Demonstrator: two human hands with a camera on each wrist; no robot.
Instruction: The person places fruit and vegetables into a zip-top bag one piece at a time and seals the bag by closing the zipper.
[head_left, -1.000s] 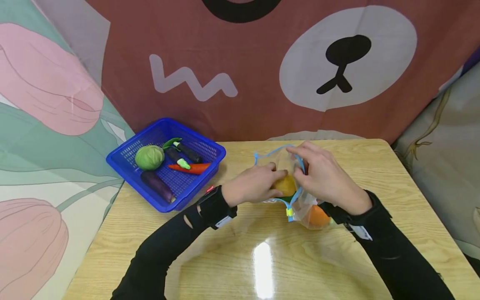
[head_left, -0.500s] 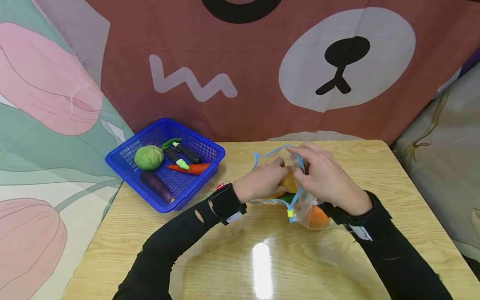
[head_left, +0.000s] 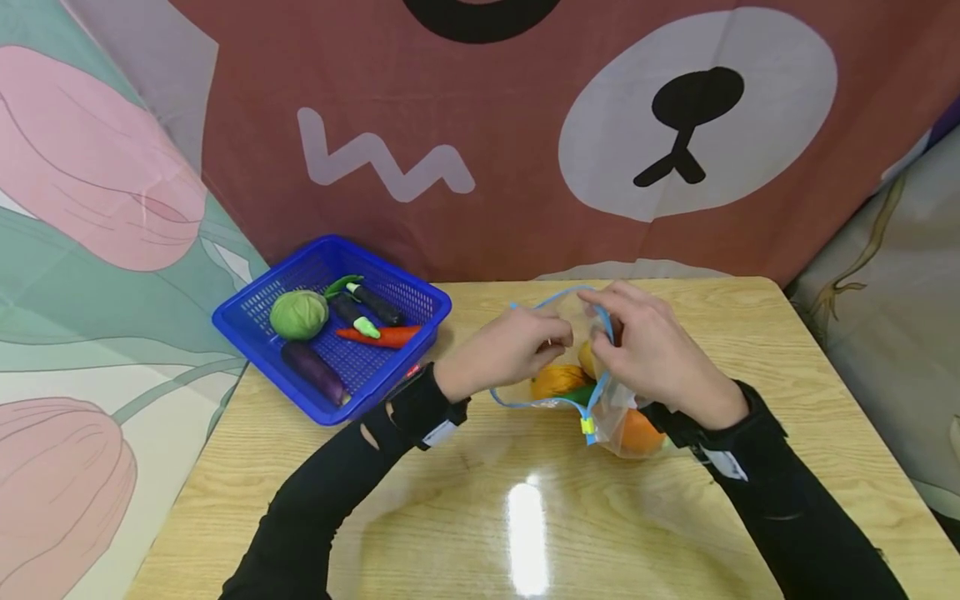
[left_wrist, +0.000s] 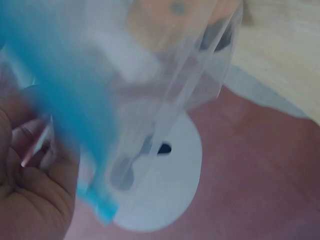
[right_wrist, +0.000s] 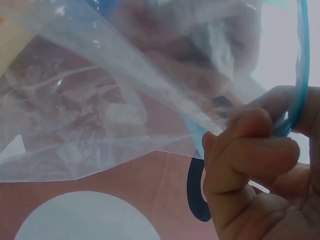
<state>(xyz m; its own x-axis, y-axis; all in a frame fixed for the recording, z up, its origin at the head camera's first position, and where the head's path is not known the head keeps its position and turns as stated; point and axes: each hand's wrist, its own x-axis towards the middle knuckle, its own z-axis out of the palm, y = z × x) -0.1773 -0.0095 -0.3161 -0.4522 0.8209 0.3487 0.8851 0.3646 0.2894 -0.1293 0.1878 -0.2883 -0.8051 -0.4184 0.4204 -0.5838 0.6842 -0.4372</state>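
A clear zip bag with a blue rim (head_left: 525, 404) lies on the table, its mouth spread wide. Inside are a yellow-orange ribbed piece (head_left: 557, 382), a dark green piece (head_left: 581, 395), a yellow rounded piece (head_left: 587, 358) and a round orange piece (head_left: 639, 435) seen through the plastic. My right hand (head_left: 660, 354) pinches the rim on the right side; the right wrist view shows its fingers (right_wrist: 240, 165) bent around the film. My left hand (head_left: 513, 350) hovers over the mouth, fingers loosely bent, with nothing visible in them. In the left wrist view blue edging blurs past that hand (left_wrist: 40, 185).
A blue plastic basket (head_left: 247, 337) stands at the left back, holding a cabbage (head_left: 298, 314), a long purple eggplant (head_left: 315, 372), smaller dark eggplants (head_left: 377, 306), a green pepper (head_left: 345, 285) and a carrot (head_left: 382, 337). A yellow zip slider (head_left: 587, 426) sits on the bag's near corner.
My left hand has let go of the yellow rounded piece inside the bag and drawn back up and left. My right hand stays at the rim. The bag mouth reaches a little further left.
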